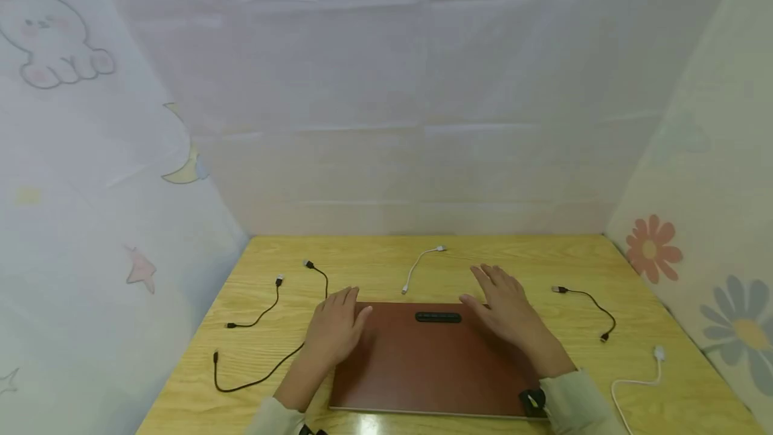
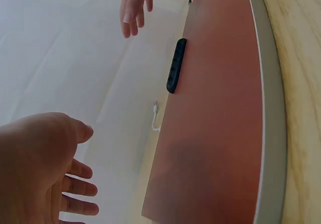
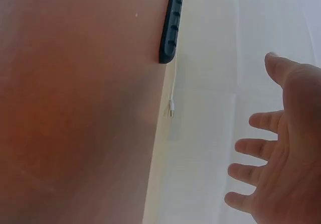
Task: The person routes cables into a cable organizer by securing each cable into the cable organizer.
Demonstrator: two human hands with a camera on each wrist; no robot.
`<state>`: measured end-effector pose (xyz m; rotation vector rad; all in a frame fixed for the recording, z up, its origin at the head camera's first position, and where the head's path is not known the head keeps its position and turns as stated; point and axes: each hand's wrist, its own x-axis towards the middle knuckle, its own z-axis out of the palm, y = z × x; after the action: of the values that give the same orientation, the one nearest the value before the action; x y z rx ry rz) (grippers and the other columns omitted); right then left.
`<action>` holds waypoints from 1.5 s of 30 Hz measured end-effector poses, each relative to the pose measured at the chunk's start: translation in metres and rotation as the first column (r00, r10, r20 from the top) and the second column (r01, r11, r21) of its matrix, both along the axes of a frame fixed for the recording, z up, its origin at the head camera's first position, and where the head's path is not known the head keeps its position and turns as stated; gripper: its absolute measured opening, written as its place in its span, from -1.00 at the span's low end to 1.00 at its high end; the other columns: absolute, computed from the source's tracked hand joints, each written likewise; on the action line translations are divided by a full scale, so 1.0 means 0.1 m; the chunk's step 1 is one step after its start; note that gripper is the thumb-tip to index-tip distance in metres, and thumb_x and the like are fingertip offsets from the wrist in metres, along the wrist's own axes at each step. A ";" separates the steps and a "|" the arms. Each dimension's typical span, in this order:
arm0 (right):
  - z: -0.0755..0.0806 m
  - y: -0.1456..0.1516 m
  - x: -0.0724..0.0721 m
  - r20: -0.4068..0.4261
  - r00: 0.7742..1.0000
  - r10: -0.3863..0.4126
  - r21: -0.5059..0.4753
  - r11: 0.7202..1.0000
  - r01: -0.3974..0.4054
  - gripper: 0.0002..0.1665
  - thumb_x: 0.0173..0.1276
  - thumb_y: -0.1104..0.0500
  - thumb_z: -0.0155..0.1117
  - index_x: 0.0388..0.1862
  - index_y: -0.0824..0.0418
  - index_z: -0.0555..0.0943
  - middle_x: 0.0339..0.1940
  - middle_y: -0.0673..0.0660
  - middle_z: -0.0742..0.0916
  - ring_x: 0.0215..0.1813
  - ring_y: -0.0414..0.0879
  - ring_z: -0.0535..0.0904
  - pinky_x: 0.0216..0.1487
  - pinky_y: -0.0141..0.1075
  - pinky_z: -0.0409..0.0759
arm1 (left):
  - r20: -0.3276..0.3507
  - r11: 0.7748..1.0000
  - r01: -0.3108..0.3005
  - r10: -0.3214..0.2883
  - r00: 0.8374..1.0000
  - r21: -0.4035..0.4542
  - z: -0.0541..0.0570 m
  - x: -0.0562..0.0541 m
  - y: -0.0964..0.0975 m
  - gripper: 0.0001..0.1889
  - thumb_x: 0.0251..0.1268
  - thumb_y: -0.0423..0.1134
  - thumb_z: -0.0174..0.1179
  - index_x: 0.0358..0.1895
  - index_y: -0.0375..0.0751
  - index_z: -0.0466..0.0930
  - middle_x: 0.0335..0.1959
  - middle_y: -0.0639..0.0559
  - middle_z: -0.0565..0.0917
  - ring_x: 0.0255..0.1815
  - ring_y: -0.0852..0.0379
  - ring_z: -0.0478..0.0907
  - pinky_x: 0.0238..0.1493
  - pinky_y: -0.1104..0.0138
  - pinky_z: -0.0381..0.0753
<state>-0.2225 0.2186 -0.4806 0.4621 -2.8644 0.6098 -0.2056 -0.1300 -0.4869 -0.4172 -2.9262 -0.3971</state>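
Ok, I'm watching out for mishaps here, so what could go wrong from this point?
The left hand could snag the black cable at the lower left, which disappears behind it in the head view. The slotted black strip lies near the far edge of the brown board, so a bump might knock it off. The right sleeve could catch the white cable at the right if that arm swings outward.
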 end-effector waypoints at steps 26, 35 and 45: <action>0.10 -0.48 -0.19 0.090 0.990 0.108 -0.048 0.993 -0.104 -0.15 0.54 -0.21 0.12 0.60 0.21 0.19 0.49 0.35 0.41 0.50 0.33 0.28 0.39 0.30 0.27 | 0.026 0.976 -0.162 0.168 0.985 -0.148 -0.06 0.32 -0.78 -0.53 0.45 -0.07 0.20 0.21 -0.38 0.53 0.06 -0.23 0.63 0.10 -0.22 0.57 -0.03 -0.07 0.63; 0.15 -0.67 -0.22 0.151 0.980 0.127 -0.065 0.991 -0.118 -0.16 0.53 -0.18 0.16 0.60 0.18 0.20 0.49 0.33 0.41 0.50 0.30 0.28 0.39 0.27 0.29 | 0.026 0.973 -0.176 0.182 0.983 -0.152 -0.12 0.37 -0.87 -0.55 0.39 -0.11 0.26 0.14 -0.42 0.54 -0.03 -0.24 0.64 0.02 -0.21 0.58 -0.14 -0.07 0.65; 0.19 -0.88 -0.26 0.201 0.968 0.147 -0.060 0.989 -0.138 -0.18 0.53 -0.16 0.16 0.60 0.17 0.21 0.51 0.32 0.40 0.52 0.28 0.27 0.41 0.24 0.29 | 0.053 0.972 -0.179 0.189 0.981 -0.155 -0.14 0.38 -0.88 -0.67 0.39 -0.13 0.27 -0.06 -0.38 0.57 -0.20 -0.16 0.58 -0.14 -0.15 0.57 -0.30 0.00 0.63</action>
<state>-0.2483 0.1301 -0.4617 0.6379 -3.0211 0.7894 -0.1672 -0.2176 -0.5008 -0.1505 -3.0373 -0.1705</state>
